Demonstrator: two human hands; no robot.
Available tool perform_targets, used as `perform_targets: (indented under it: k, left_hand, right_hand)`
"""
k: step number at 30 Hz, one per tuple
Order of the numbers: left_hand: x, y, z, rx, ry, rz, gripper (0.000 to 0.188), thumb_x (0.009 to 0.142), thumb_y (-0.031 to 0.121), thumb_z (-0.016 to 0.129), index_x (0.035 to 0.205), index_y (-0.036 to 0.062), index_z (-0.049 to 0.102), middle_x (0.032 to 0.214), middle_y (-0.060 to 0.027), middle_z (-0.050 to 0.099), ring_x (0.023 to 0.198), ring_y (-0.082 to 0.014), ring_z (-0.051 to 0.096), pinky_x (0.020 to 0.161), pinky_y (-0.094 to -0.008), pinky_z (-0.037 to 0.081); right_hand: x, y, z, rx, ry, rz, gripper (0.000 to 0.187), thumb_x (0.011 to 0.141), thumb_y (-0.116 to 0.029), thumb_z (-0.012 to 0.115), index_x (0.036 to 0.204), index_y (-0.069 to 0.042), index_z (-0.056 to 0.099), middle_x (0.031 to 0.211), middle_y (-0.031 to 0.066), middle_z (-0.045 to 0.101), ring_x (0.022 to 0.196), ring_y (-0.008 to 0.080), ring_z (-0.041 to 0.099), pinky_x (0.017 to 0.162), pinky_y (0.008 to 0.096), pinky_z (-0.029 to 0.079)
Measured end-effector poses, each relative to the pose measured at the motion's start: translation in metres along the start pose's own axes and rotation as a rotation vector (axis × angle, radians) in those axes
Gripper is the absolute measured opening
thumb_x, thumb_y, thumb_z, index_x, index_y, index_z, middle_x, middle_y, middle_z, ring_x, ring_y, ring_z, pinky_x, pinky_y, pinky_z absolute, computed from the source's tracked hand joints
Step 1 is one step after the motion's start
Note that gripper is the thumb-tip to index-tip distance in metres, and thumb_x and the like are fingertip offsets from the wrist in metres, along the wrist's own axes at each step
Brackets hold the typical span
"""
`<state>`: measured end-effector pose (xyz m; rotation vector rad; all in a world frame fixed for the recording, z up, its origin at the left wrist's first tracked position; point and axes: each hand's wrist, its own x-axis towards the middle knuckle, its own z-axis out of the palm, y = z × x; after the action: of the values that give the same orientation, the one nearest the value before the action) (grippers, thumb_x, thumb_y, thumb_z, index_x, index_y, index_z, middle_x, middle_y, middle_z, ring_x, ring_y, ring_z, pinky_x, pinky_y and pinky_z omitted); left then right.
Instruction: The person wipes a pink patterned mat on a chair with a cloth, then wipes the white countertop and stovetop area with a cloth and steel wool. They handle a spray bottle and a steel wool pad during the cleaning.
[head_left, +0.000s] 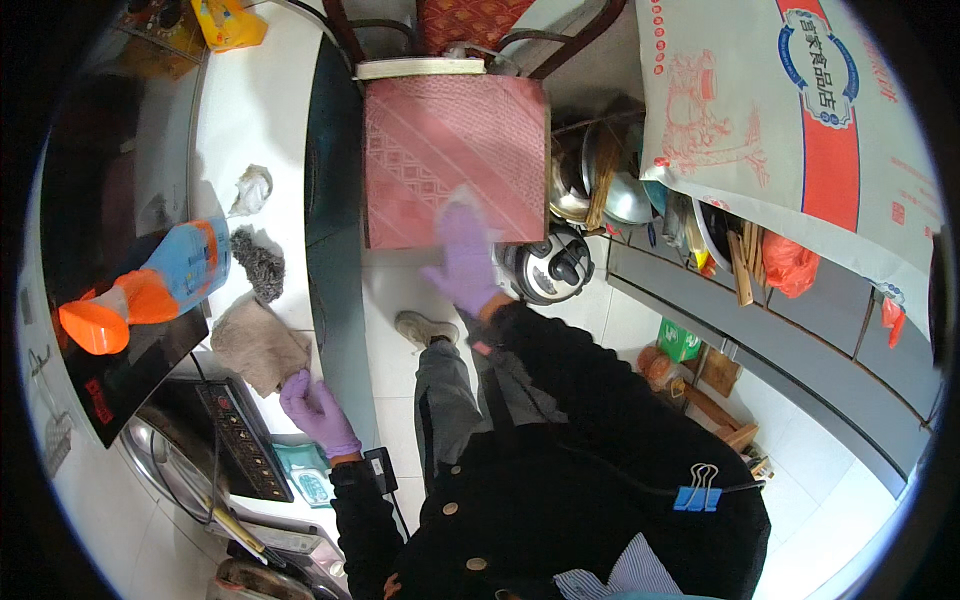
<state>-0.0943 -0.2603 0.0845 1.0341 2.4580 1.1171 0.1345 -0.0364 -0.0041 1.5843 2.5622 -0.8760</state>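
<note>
Wiping looks under way, not finished: blurred right hand (466, 252) over pink patterned top (450, 140) at twelve o'clock, grip can't tell. Left hand (322, 414), half-curled, meets brown cloth (256, 344) at nine o'clock; pinch unclear. Amount left unclear.

in fairly bright light, the right hand (467, 256) is blurred, while edges bend toward the dark rim.
</note>
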Motion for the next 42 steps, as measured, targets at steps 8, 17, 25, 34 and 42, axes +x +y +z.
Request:
perform_targets:
  k: [8,17,25,34,42]
  left_hand:
    - [0.002,0.002,0.001,-0.016,0.002,0.025,0.024,0.088,0.002,0.063,0.112,0.0012,0.06,0.119,-0.011,0.053,0.115,-0.0264,0.052,0.104,-0.0393,0.042]
    - [0.003,0.004,0.001,-0.001,0.014,0.153,0.024,0.089,0.002,0.062,0.113,-0.0004,0.059,0.119,-0.0107,0.053,0.113,-0.0254,0.053,0.103,-0.0384,0.043]
    - [0.004,0.01,0.001,-0.002,0.011,-0.059,0.025,0.088,0.001,0.061,0.113,-0.0013,0.061,0.12,-0.0118,0.052,0.116,-0.0263,0.051,0.106,-0.0391,0.04]
    - [0.009,0.016,0.001,0.005,0.007,0.044,0.029,0.084,0.0,0.065,0.113,0.0017,0.061,0.121,-0.0107,0.052,0.117,-0.0268,0.05,0.108,-0.0405,0.038]
    - [0.008,0.015,0.003,-0.076,0.025,0.057,0.027,0.085,0.002,0.065,0.112,0.0029,0.062,0.119,-0.0105,0.051,0.117,-0.0269,0.049,0.11,-0.0412,0.036]
  right_hand:
    - [0.013,0.068,-0.047,-0.074,-0.046,-0.097,0.085,0.087,-0.039,0.068,0.149,0.007,0.031,0.154,0.0282,0.032,0.148,0.0409,0.024,0.124,0.0447,0.015]
    - [0.098,0.102,-0.086,-0.133,0.163,-0.124,0.085,0.094,-0.045,0.056,0.152,0.008,0.023,0.16,0.0286,0.021,0.15,0.042,0.017,0.124,0.0465,0.012]
    - [0.033,0.108,-0.075,-0.164,0.059,-0.129,0.087,0.094,-0.046,0.056,0.152,0.01,0.022,0.158,0.0316,0.021,0.15,0.0434,0.016,0.124,0.0464,0.013]
    - [0.19,0.043,-0.074,-0.051,0.269,0.048,0.087,0.092,-0.051,0.056,0.148,0.01,0.03,0.156,0.032,0.027,0.148,0.0425,0.021,0.122,0.0462,0.015]
    - [0.191,0.077,-0.112,0.069,0.094,-0.199,0.063,0.093,-0.035,0.057,0.145,-0.002,0.044,0.151,0.0199,0.042,0.144,0.0349,0.033,0.12,0.0435,0.024]
